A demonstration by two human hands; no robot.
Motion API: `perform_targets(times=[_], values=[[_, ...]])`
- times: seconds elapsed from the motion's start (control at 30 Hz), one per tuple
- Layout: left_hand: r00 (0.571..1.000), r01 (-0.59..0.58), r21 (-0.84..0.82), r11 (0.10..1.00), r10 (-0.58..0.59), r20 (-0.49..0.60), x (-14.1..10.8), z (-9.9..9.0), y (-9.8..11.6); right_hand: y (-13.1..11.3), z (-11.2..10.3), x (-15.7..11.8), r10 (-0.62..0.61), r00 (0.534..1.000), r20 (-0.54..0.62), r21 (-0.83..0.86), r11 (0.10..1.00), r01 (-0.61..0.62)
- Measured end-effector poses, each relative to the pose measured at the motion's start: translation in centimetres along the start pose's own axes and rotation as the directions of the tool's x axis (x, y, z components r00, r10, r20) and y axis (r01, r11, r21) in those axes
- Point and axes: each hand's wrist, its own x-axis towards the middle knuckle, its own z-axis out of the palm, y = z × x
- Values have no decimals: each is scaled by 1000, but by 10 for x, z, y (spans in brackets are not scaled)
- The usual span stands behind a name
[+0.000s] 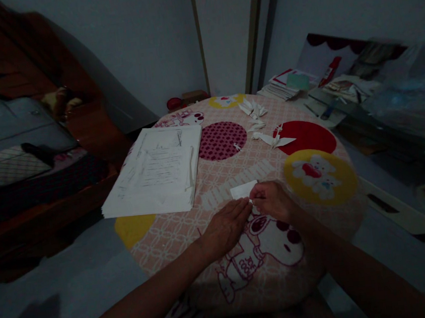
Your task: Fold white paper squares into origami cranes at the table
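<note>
A small folded piece of white paper (243, 190) lies on the tablecloth, partly covered by my fingers. My left hand (227, 226) rests flat beside its near edge, fingers stretched out and close together, the tips touching the paper. With bent fingers, my right hand (272, 201) pinches the paper's right side. Farther back on the table are several folded paper birds: one with spread wings (276, 139) near the red circle, a smaller one (256, 125) behind it, and a cluster (251, 108) near the far edge.
A thick stack of printed paper sheets (149, 175) stands left on the round table, over a patterned tablecloth (168, 247). A wooden bench (87, 126) with a grey bag (14, 121) is at left. A glass shelf with papers (283, 88) and plastic bags (411, 102) borders the right.
</note>
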Motion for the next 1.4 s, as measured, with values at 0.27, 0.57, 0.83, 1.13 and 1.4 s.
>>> perform_targets(times=[0.27, 0.57, 0.83, 1.13, 1.4], values=[[971, 145, -311, 939, -196, -139, 24, -11, -8, -5, 4, 10, 82, 996, 17, -87, 993, -80], [867, 406, -424, 810, -488, -103, 49, -7, -7, -5, 6, 13, 85, 996, -8, -165, 983, -85], [881, 361, -446, 819, -456, -125, 46, -1, -9, -7, 6, 11, 100, 995, -9, -132, 986, -100], [876, 347, -551, 759, -472, -97, 43, -5, -19, -4, 8, 11, 100, 995, -22, -89, 991, -101], [875, 344, -584, 735, -477, -84, 39, -9, -26, -3, 7, 11, 98, 995, -7, -90, 991, -99]])
